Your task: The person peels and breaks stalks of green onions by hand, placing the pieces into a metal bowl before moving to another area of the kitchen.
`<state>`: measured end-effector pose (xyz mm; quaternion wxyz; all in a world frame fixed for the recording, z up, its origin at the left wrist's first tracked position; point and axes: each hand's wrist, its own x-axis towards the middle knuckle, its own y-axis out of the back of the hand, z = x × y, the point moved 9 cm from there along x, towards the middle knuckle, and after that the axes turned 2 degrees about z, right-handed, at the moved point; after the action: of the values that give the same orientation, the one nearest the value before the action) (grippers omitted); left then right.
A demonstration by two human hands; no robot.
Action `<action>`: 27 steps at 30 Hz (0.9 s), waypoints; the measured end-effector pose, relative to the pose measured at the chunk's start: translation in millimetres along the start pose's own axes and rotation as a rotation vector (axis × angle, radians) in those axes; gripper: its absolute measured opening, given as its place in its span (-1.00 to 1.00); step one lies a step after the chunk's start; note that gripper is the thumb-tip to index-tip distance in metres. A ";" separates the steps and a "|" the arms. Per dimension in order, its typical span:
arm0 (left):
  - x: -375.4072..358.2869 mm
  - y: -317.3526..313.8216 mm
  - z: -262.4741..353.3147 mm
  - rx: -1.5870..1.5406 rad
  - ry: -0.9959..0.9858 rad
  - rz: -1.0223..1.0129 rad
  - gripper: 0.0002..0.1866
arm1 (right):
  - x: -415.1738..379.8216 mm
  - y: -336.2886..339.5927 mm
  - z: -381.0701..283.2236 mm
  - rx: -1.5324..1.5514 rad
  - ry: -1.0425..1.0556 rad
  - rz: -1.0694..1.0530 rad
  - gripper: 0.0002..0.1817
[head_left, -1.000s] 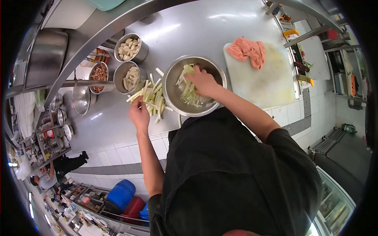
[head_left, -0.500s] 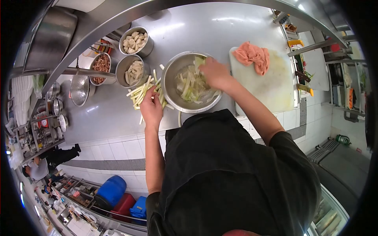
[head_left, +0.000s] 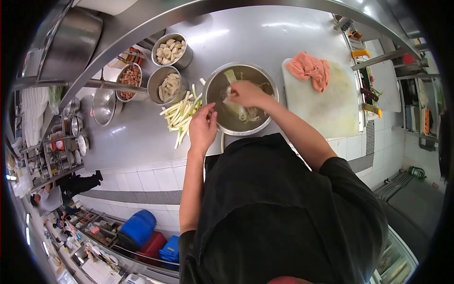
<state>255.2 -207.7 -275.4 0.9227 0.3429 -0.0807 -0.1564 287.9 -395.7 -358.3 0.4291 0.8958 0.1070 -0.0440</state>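
Note:
My right hand reaches into a steel bowl, its fingers closed around pale vegetable strips. More whitish-green pieces lie low in the bowl beneath it. My left hand is at the bowl's near left rim, thumb and forefinger apart with nothing visible between them. Just left of the bowl, a loose pile of cut white-green stalks rests on the steel counter.
Steel pots hold pale slices, pale rounded chunks and diced pinkish pieces. A pink cloth lies on the white cutting board at right. A metal rail arches overhead. Another person is far left.
My left hand has moved right, from the stalk pile to the bowl's rim. My right hand has shifted from the bowl's right side towards its middle, gathering the strips.

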 end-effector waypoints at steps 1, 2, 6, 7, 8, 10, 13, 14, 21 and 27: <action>1.7 -3.0 4.9 -0.022 -0.026 -0.034 -0.64 | -5.6 17.7 -5.2 0.185 0.104 0.089 -0.72; 3.4 -6.6 10.7 -0.045 -0.054 -0.069 -0.62 | -10.0 23.0 -5.0 0.181 0.104 0.082 -0.72; 15.1 -22.9 47.7 0.050 -0.280 -0.015 -0.48 | -28.8 40.2 -5.8 0.767 -0.134 -0.054 -0.73; 18.8 -27.0 50.7 0.048 -0.287 -0.012 -0.48 | -33.9 39.5 -10.0 0.952 -0.197 -0.083 -0.75; 24.1 -38.6 39.8 -0.087 -0.092 -0.136 -0.48 | -34.9 38.5 -9.6 0.951 -0.193 -0.079 -0.75; 24.1 -47.2 31.5 -0.215 0.106 -0.260 -0.49 | -35.4 33.5 5.4 1.035 -0.265 0.044 -0.67; 20.5 -38.5 29.4 -0.050 0.170 -0.257 -0.51 | -40.5 46.0 32.1 0.572 -0.285 0.279 -0.72; 19.8 -37.2 21.5 -0.025 0.141 -0.219 -0.52 | -44.7 47.6 31.6 0.580 -0.288 0.282 -0.72; 23.3 -38.3 18.0 -0.123 -0.024 -0.142 -0.74 | -57.5 58.1 -27.2 0.174 0.099 0.232 -0.53; 21.1 -41.7 0.6 -0.337 0.102 -0.193 -0.83 | -49.2 23.8 -20.0 0.193 0.077 0.009 -0.59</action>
<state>265.0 -245.2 -301.5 0.9508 0.1970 0.0265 -0.2378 245.2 -402.2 -319.2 0.3364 0.9345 0.1147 -0.0177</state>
